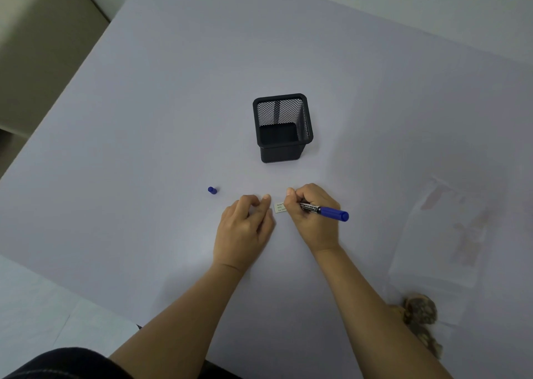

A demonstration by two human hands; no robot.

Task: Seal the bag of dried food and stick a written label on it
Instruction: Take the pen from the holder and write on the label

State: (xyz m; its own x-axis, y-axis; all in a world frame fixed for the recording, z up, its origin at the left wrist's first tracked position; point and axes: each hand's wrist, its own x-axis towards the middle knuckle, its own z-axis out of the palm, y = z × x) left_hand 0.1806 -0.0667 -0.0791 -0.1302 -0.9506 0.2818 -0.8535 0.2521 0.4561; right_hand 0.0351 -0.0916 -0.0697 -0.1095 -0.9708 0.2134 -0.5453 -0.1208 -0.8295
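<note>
Right hand (310, 214) grips marker (331, 212), nib end over label (279, 207); marker axis roughly 9-to-3 o'clock. Left hand (245, 225) loosely curled, holding nothing, at label's 9 o'clock. Bag (441, 234) well apart at 3 o'clock of the right hand, the nearer 1

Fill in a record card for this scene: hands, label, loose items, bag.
right hand: grips blue marker at the label
left hand: rests on table beside label
cap: lies apart, left of hands
pen holder: black mesh, upright, beyond hands
bag: clear, lying at right; dried food at near end
</note>
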